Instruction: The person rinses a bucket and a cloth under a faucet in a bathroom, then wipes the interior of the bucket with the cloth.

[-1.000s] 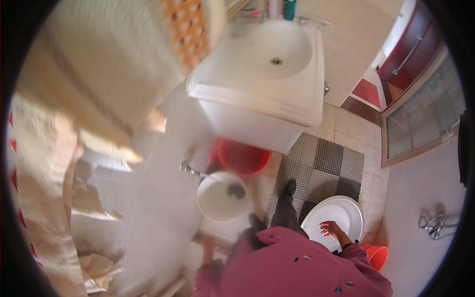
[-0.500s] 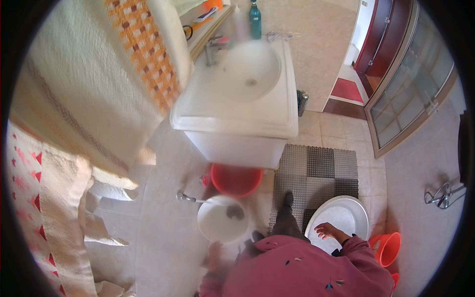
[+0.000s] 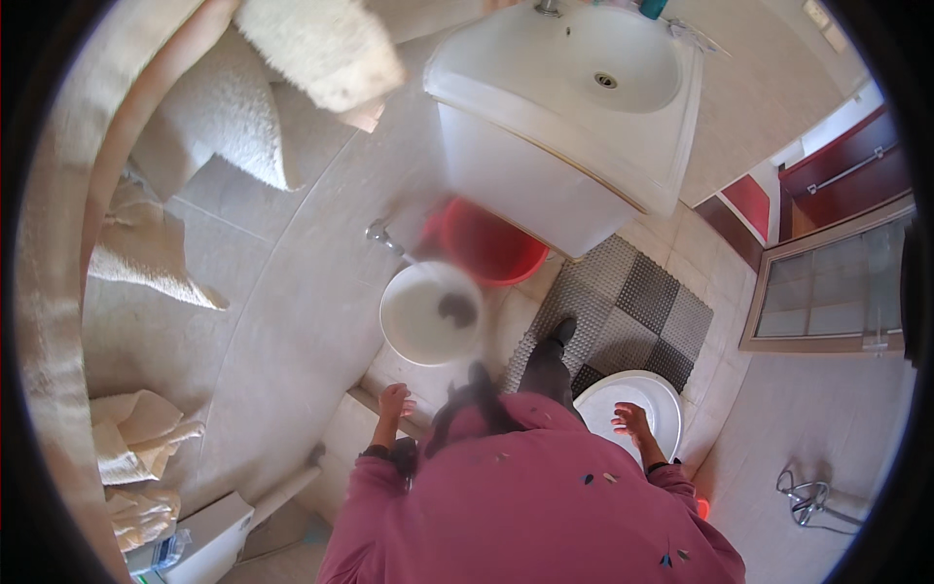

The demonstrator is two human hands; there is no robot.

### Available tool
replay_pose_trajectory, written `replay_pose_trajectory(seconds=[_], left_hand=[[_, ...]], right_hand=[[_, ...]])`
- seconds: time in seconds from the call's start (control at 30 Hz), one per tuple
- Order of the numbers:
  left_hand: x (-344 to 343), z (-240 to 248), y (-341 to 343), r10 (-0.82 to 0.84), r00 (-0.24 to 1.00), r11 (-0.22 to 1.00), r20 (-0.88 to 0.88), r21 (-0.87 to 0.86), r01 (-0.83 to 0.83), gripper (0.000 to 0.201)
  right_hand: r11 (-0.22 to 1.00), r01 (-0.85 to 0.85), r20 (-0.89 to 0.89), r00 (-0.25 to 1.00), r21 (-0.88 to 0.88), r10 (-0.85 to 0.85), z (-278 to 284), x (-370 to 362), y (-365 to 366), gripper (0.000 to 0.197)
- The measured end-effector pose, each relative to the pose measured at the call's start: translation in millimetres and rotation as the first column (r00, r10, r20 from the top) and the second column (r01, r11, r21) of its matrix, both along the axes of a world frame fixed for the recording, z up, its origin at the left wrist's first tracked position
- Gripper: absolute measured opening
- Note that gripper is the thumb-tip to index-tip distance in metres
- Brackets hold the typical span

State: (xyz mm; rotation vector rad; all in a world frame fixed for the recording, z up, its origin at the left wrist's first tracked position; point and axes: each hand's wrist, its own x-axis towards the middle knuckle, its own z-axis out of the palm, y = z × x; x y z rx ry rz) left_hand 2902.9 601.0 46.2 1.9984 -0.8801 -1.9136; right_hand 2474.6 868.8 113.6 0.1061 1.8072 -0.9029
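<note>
The washbasin (image 3: 589, 63) tops a cabinet (image 3: 530, 170), with a plastic basin (image 3: 491, 243) partly hidden behind the cabinet's lower left. Left of that basin and nearer, a bucket (image 3: 413, 316) stands below a wall tap (image 3: 379, 234). Right of the bucket lies a floor mat (image 3: 628, 292); the washtub (image 3: 667, 419) sits by its near edge, under the right grip (image 3: 630, 419). The left grip (image 3: 394, 401) is nearer than the bucket. Towels (image 3: 321, 49) hang far left; a glass door (image 3: 832, 287) stands far right.
</note>
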Motion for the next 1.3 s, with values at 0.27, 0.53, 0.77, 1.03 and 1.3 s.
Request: replay_pose_trajectory(seconds=[0.27,0.53,0.77,1.03,1.3], left_hand=[[8,16,22,0.127,0.992,0.991,0.019,-0.037,-0.126,0.026],[20,19,41,0.165,0.986,0.985,0.020,-0.061,-0.163,0.027],[30,-3,43,0.169,0.985,0.986,0.029,-0.013,-0.169,0.021],[-8,5,0,0.099,0.995,0.989,-0.017,-0.108,-0.100,0.026],[-10,-3,-6,0.012,1.000,0.999,-0.010,-0.034,-0.012,0.033]], right_hand=[[0.919,-0.391,-0.022,0.920,-0.053,0.391,2,-3,-39,0.024],[0.906,-0.420,0.002,0.907,-0.058,0.421,-10,-13,-30,0.026],[0.922,-0.387,0.043,0.921,-0.011,0.387,-7,-3,-8,0.027],[0.945,-0.328,0.056,0.943,0.005,0.328,10,4,-9,0.028],[0.946,-0.323,0.035,0.946,0.033,0.322,9,2,-8,0.033]])
